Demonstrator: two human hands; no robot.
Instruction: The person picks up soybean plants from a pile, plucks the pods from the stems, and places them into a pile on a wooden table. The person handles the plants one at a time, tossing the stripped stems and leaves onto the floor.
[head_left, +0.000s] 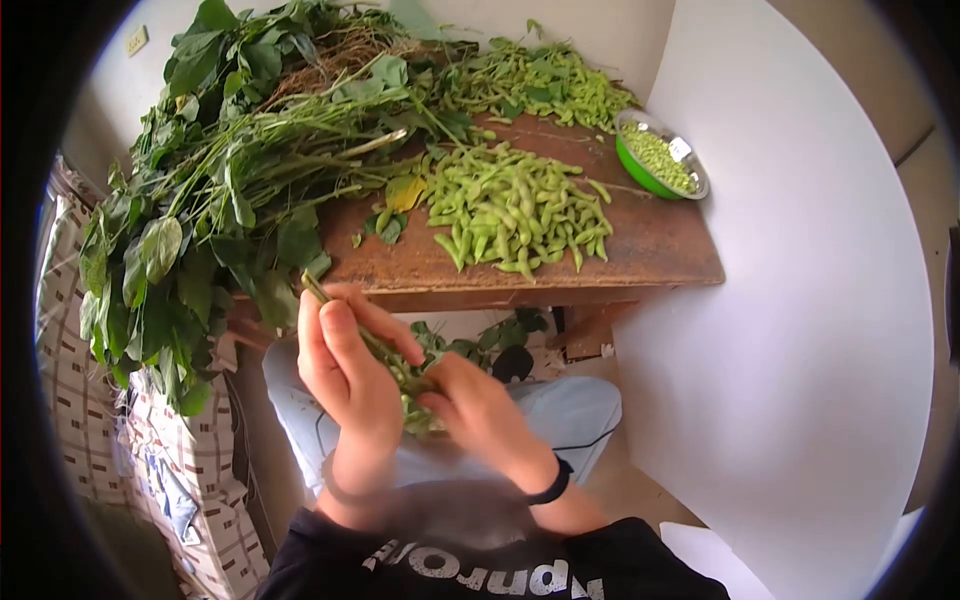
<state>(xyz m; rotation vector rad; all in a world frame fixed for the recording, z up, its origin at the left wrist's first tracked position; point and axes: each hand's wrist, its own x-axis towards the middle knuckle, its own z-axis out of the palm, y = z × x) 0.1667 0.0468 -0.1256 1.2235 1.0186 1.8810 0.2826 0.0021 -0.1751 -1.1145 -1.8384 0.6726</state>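
Observation:
My left hand (345, 365) is closed around a green soybean stem (316, 288), held slanting above my lap with its cut end up at the left. Lower down the same stem, my right hand (478, 408) has its fingers curled in against the pods and greenery; it is slightly blurred, and what lies inside its grip is hidden. Some green pods (412, 412) show between the two hands. On the wooden table (660, 250) in front lies a heap of picked edamame pods (510, 215).
A big pile of leafy soybean plants (270, 170) overhangs the table's left side. More pods (560, 85) lie at the back. A green-sided metal bowl (640, 172) of shelled beans stands by the white panel (780, 300) on the right. Leaves (510, 330) lie under the table.

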